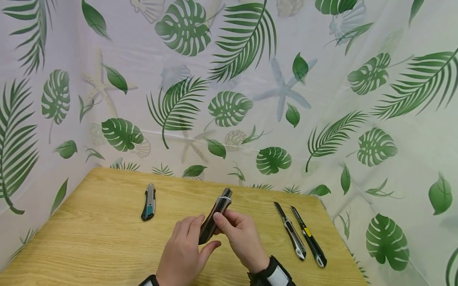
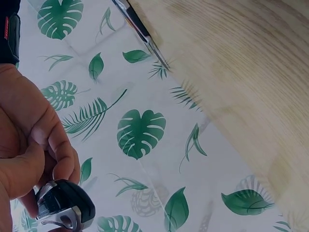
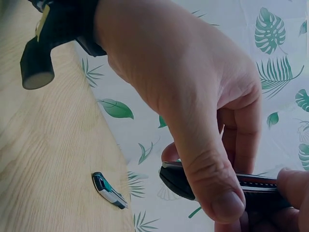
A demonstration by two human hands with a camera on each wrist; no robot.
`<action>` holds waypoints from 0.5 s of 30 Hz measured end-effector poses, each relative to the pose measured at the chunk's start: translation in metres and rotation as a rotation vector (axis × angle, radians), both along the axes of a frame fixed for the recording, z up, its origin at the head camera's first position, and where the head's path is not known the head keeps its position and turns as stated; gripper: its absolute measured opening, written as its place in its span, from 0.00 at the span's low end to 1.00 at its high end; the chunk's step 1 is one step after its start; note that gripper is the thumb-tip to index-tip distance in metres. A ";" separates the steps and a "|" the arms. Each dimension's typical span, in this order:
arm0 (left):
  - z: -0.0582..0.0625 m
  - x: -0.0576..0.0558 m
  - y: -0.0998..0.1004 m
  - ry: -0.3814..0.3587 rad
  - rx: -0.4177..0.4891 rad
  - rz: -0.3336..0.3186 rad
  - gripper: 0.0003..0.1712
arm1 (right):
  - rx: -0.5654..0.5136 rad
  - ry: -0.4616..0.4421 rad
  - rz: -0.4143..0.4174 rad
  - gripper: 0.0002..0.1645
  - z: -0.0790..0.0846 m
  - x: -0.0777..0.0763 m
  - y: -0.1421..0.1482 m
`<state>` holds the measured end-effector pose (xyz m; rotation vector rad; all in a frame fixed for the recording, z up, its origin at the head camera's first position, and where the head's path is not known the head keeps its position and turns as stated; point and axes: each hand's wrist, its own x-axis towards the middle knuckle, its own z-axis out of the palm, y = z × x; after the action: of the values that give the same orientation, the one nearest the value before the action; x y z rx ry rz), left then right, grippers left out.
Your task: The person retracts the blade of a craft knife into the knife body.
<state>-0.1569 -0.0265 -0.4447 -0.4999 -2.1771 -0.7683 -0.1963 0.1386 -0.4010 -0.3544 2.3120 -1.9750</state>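
Observation:
In the head view my right hand [image 1: 243, 236] pinches a dark utility knife [image 1: 223, 201] with brownish sides, its thumb lying on the upper face. The knife slants up and away over the table. My left hand [image 1: 184, 248] is at the knife's lower end, fingers along its left side, and its thumb stands out to the right, apart from the fingers. In the left wrist view, the knife's rounded butt [image 2: 72, 205] has a metal piece on it. The left thumb crosses in front of the knife [image 3: 176, 181] in the right wrist view.
On the wooden table [image 1: 107, 238] a teal and grey utility knife [image 1: 149, 202] lies at the left. Two slim cutters, one silver and black [image 1: 295, 238] and one black and yellow [image 1: 313, 242], lie side by side at the right. A leaf-patterned curtain [image 1: 229, 99] hangs behind the table.

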 end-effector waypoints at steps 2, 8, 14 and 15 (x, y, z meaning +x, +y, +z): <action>0.001 0.000 0.001 -0.007 0.000 0.001 0.38 | 0.000 0.000 0.001 0.22 -0.001 0.000 0.000; 0.003 0.000 0.003 -0.028 0.006 0.003 0.29 | -0.004 -0.001 0.004 0.21 -0.002 0.000 0.000; 0.005 -0.002 0.003 -0.030 0.010 -0.003 0.26 | -0.025 -0.014 0.026 0.21 -0.002 0.000 0.001; 0.005 -0.002 0.003 -0.026 0.011 -0.007 0.26 | -0.031 -0.016 0.033 0.22 -0.002 0.001 0.001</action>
<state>-0.1590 -0.0239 -0.4399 -0.4953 -2.1949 -0.7937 -0.1957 0.1398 -0.4031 -0.3753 2.2533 -1.9921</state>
